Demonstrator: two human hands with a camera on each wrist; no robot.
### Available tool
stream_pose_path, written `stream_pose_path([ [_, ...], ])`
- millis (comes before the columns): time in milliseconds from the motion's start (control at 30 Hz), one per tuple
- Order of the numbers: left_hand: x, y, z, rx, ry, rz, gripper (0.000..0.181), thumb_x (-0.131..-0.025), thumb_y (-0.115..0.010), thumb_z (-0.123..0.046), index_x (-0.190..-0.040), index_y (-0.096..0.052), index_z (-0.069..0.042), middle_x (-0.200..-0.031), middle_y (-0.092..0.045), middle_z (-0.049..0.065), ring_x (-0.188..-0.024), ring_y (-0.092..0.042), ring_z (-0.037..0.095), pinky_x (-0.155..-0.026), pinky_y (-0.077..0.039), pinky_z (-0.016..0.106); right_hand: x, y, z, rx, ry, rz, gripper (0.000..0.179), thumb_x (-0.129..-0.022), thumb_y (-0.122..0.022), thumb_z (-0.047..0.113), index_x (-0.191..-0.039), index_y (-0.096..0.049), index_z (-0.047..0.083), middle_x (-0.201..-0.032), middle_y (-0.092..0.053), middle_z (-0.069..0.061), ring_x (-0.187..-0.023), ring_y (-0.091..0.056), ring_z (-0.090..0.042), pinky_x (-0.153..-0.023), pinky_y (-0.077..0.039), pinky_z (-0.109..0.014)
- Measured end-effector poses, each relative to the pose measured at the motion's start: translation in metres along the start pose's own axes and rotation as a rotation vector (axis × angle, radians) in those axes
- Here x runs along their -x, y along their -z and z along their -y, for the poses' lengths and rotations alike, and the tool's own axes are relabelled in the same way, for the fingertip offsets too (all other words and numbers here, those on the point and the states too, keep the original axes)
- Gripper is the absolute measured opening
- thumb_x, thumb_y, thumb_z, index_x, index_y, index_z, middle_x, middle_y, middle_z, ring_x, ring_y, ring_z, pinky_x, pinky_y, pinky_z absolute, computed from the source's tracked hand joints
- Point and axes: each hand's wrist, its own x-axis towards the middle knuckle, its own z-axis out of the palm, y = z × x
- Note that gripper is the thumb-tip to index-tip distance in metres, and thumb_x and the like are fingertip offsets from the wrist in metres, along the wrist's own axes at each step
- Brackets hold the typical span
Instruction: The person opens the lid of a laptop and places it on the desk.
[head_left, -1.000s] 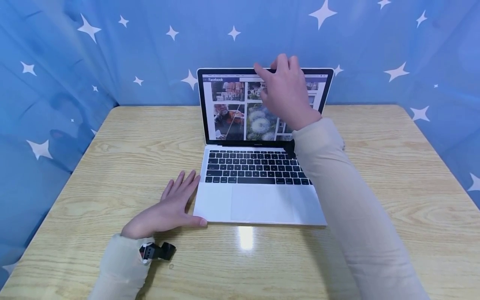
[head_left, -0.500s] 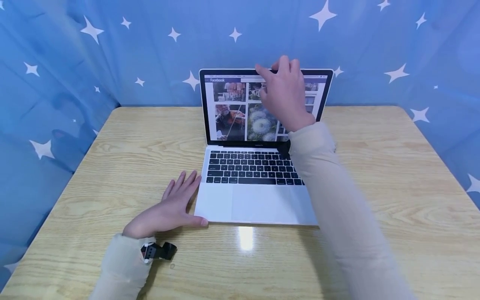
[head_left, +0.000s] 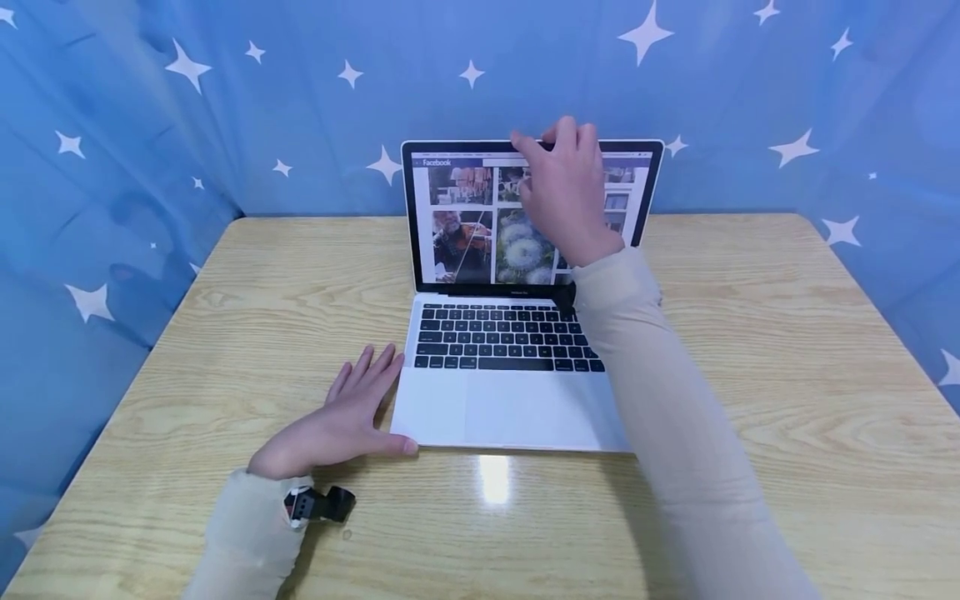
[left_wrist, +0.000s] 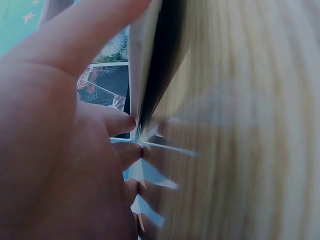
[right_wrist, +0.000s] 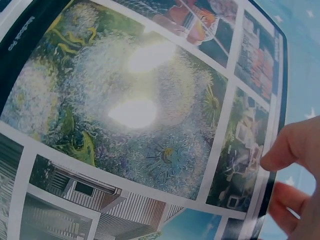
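Note:
A silver laptop stands unfolded, its lit screen showing a page of photos and its black keyboard partly covered by the right sleeve. At the top edge of the screen, my right hand grips the lid; in the right wrist view its thumb lies at the front edge and other fingers are beyond it. My left hand rests with spread fingers along the laptop's left side, thumb touching the front left corner. Close up in the left wrist view, fingertips meet the laptop's side at the tabletop.
The laptop is on a light wood table with rounded back corners. Behind it hangs a blue curtain with white stars. A small black camera sticks out from the left wrist over the wood.
The lid leans slightly further back, my right hand moving with it. My right forearm has shifted left, while the left hand keeps its place. The head view has shifted slightly.

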Motion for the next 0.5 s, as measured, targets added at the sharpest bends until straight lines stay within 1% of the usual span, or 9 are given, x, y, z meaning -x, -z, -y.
stream_pose_path([
  [233,-0.0003,-0.0009,0.0005,0.0,-0.006,-0.006,0.115,-0.062,-0.057,-0.074,-0.145,-0.003,-0.014,-0.15,0.003,0.005,-0.133,0.015,0.027,-0.103,0.008,0.05,-0.001,-0.004,-0.0026,0.017,0.004,0.011,0.051,-0.084,-0.054,0.015,-0.133,-0.044,0.028,-0.115,-0.041,-0.013,-0.099,-0.031,-0.028,-0.08,-0.027,-0.039],
  [500,-0.0003,-0.0024,0.0007,0.013,0.0,-0.006,0.116,-0.061,-0.06,-0.071,-0.145,-0.004,-0.013,-0.149,0.004,0.005,-0.133,0.016,0.027,-0.103,0.009,0.05,-0.0021,-0.0065,-0.0051,0.026,0.021,0.006,0.056,-0.082,-0.05,0.009,-0.134,-0.042,0.029,-0.115,-0.041,-0.013,-0.099,-0.031,-0.028,-0.084,-0.024,-0.039],
])
